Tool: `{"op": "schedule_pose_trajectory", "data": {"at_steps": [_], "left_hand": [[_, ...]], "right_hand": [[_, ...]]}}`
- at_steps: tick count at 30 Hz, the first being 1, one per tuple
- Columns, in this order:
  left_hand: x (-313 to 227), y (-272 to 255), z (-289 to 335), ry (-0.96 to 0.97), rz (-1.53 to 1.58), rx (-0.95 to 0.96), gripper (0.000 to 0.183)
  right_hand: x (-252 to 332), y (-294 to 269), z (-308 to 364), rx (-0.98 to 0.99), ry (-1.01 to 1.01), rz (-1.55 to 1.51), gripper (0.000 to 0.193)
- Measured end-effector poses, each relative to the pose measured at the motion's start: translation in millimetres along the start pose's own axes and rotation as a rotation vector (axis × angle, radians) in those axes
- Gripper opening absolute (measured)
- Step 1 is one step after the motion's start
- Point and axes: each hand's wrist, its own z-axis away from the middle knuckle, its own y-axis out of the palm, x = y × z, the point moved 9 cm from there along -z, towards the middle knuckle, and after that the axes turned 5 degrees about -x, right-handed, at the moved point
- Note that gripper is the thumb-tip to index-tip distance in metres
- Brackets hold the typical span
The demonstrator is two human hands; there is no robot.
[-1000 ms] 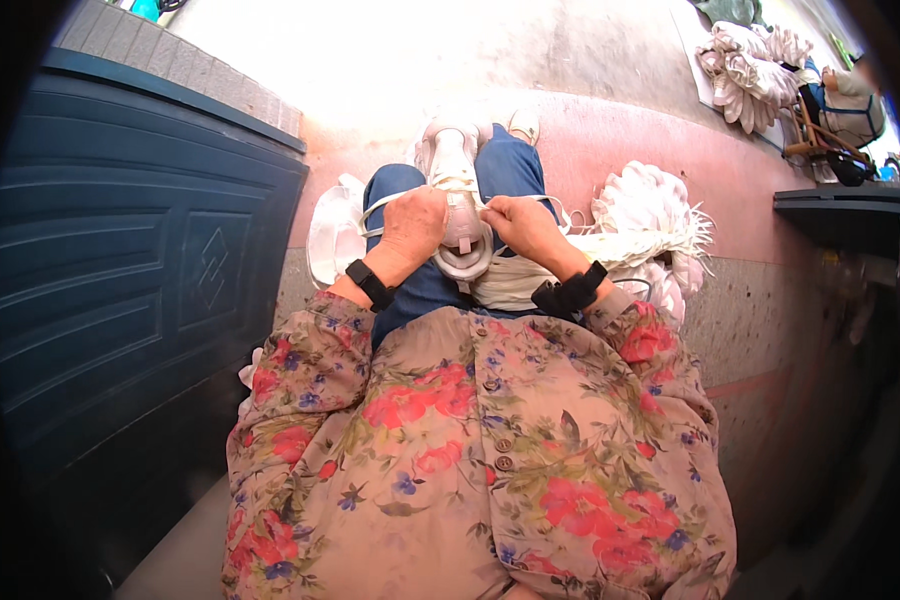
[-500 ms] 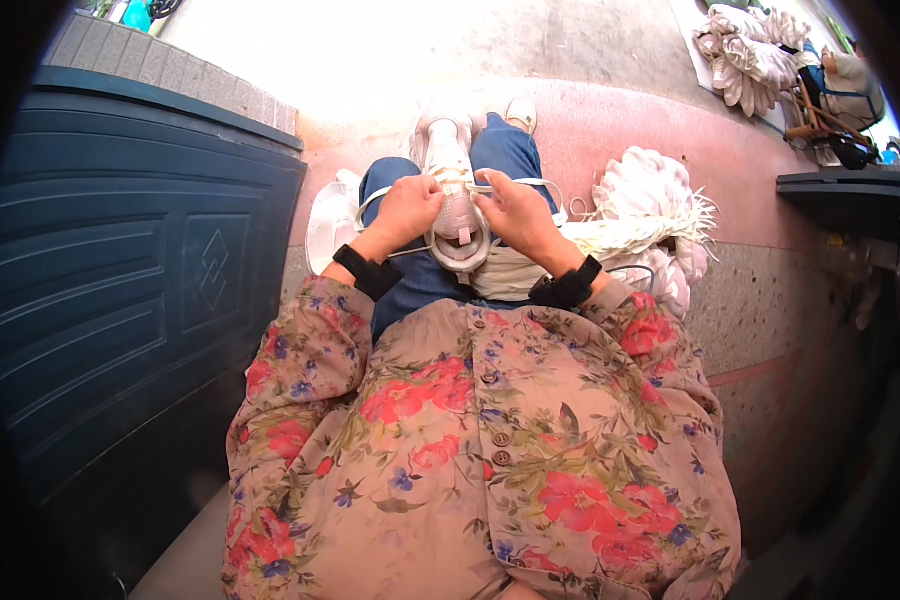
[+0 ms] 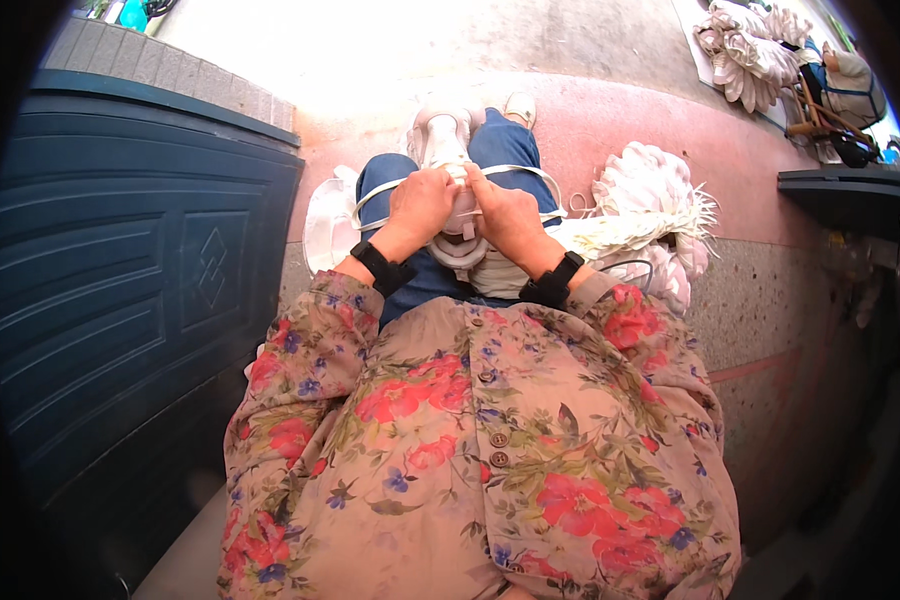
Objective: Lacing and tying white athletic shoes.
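The white shoe (image 3: 448, 150) lies on the person's lap, over the blue-trousered knees, its toe pointing away toward the sunlit pavement (image 3: 390, 50). Both hands meet on it: the left hand (image 3: 420, 203) is curled closed on its near part, and the right hand (image 3: 505, 212) is curled closed beside it, fingers pinching at the same spot; the two hands touch. A thin white cord (image 3: 375, 200) loops out from under the hands to either side of the knees. Black wristbands (image 3: 382, 268) sit on both wrists above flowered sleeves. To the left a dark blue panelled door (image 3: 120, 280) stands close against the person's arm, leaving little room on that side. To the right, just beside the knee, lies a heap of white shoe parts (image 3: 650, 195) on the pink step (image 3: 610, 120), and beyond it a speckled ledge (image 3: 770, 300). A white piece (image 3: 325, 215) rests between door and left knee. Far off, top right, another pile of white pieces (image 3: 745, 45) lies on a sheet, beside a stool (image 3: 830, 100).
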Motion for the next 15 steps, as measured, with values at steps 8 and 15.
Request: {"op": "schedule_pose_trajectory", "data": {"at_steps": [8, 15], "left_hand": [[-12, -10, 5, 0.052, -0.051, -0.071, 0.017], [10, -5, -1, -0.016, 0.113, -0.096, 0.025]], "right_hand": [[-3, 3, -4, 0.069, 0.085, -0.082, 0.060], [-23, 10, -10, -0.022, 0.226, -0.383, 0.044]]}}
